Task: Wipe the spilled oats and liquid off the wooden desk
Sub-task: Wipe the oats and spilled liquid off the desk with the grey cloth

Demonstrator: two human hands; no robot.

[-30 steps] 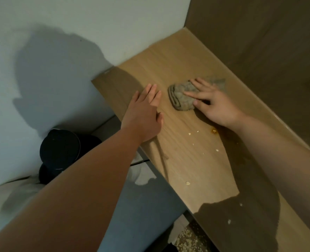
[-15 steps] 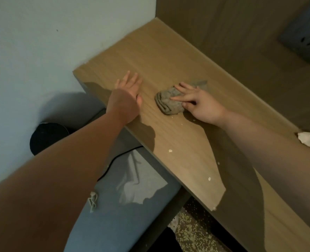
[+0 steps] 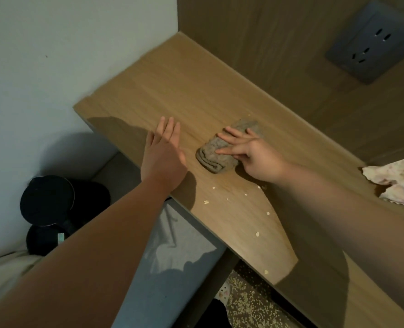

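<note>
Near the middle of the counter, a folded grey cloth lay beneath the right hand, its spread fingers pressed flat on top. Just beside it, the left hand rested palm down, fingers straight and close together. Loose oats lay scattered toward the near edge.

We read no text, label, brand or number anywhere. The small pale tag on the black container is too small to make out. The print on the cloth at the right edge is blurred, and we can't tell any lettering in it.
</note>
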